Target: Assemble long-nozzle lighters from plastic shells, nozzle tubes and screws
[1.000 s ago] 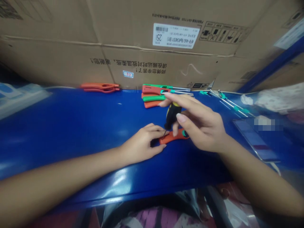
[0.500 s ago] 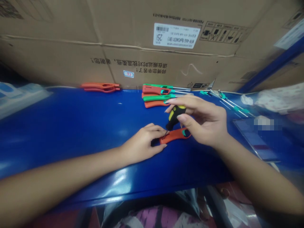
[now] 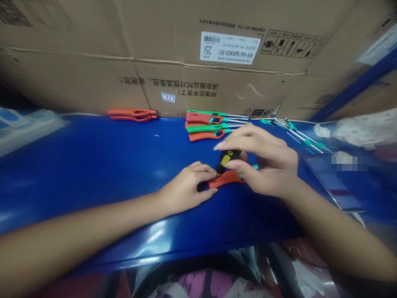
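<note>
An orange plastic handle piece lies on the blue table. My left hand presses down on its left end with curled fingers. My right hand is wrapped round a black and yellow screwdriver, tilted low, its tip touching the orange piece near my left fingertips. Part of the orange piece is hidden under my right hand.
A stack of orange and green handled tools lies behind my hands, an orange pair farther left, thin metal tools with teal grips at the right. A large cardboard box walls the back. A flat dark card lies at the right.
My right hand has tipped the screwdriver from nearly upright down to a low slant and closed its fingers round the handle. My left hand and the orange piece have stayed put.
</note>
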Demonstrator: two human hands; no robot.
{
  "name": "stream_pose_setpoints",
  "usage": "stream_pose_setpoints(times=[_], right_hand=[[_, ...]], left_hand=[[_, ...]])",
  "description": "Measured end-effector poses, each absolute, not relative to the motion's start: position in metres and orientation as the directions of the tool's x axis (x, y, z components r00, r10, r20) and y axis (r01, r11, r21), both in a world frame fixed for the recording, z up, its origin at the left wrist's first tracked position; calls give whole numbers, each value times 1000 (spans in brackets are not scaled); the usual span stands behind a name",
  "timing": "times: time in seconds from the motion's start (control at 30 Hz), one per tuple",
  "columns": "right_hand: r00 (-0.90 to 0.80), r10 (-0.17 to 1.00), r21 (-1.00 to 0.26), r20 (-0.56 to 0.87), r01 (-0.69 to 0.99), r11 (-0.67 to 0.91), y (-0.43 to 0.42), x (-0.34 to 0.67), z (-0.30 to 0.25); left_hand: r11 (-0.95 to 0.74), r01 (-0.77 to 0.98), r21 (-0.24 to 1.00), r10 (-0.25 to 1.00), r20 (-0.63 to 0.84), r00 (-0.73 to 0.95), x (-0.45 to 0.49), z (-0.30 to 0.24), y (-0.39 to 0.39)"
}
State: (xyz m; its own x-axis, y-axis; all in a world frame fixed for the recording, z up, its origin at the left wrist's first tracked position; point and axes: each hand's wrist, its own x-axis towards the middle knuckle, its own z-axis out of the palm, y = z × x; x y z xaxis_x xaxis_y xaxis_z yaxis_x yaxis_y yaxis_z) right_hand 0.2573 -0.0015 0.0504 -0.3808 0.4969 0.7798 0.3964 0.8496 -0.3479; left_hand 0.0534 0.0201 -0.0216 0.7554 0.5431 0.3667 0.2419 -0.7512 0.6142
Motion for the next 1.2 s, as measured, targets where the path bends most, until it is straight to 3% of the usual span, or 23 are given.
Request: stream_pose_setpoints(times=[0.1, 0.17, 0.3, 0.37, 0.57, 0.77, 1.0, 1.2], right_hand=[[-376, 404, -207, 834, 466, 860, -3, 256, 52], [-400, 391, -180, 829, 471, 864, -5, 256, 55], [-503, 538, -398, 676, 365, 842, -8, 256, 59], [-497, 561, -434, 662, 356, 828, -8, 256, 59], [-398, 451, -234, 799, 485, 843, -6, 256, 57], [-438, 603, -481, 667, 365, 797, -9, 255, 57], [-367, 461, -238, 808, 513, 825, -4, 255, 52], [-403, 583, -488, 706, 319, 812, -7, 255, 53]], left_hand=[[-746, 238, 622, 547, 367, 752, 54, -21, 20], [-741, 236, 629, 550, 367, 750, 54, -20, 20], [-737, 242, 631, 552, 357, 754, 54, -19, 19], [-740, 243, 627, 552, 361, 751, 54, -19, 19], [-748, 238, 620, 542, 362, 759, 54, -20, 19], [-744, 246, 621, 546, 354, 759, 54, -20, 19], [-751, 231, 619, 542, 377, 751, 55, -23, 20], [-743, 250, 621, 558, 367, 745, 54, -21, 19]])
